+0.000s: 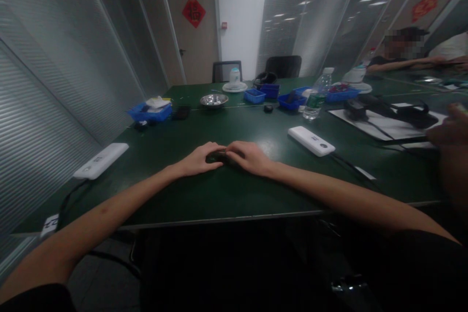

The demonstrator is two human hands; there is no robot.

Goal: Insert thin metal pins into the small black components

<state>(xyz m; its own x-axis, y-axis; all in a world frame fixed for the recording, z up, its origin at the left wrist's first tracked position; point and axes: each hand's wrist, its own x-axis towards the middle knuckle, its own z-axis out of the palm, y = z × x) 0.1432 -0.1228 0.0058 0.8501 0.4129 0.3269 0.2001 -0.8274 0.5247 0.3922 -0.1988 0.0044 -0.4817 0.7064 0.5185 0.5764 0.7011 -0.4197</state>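
Both my hands rest together on the dark green table [219, 195], near its front edge. My left hand [200, 158] and my right hand [247, 156] meet fingertip to fingertip, fingers curled, over a small dark object [216, 157]. The object is mostly hidden under the fingers and I cannot make out what it is. Both forearms stretch bare across the table edge.
White power banks lie at left [101, 160] and right [311, 141]. Farther back stand blue bins [149, 112], a metal bowl [214, 100], a water bottle [316, 97], a small fan [234, 82]. Another person's hand [451, 129] is at the right edge; a person sits far right.
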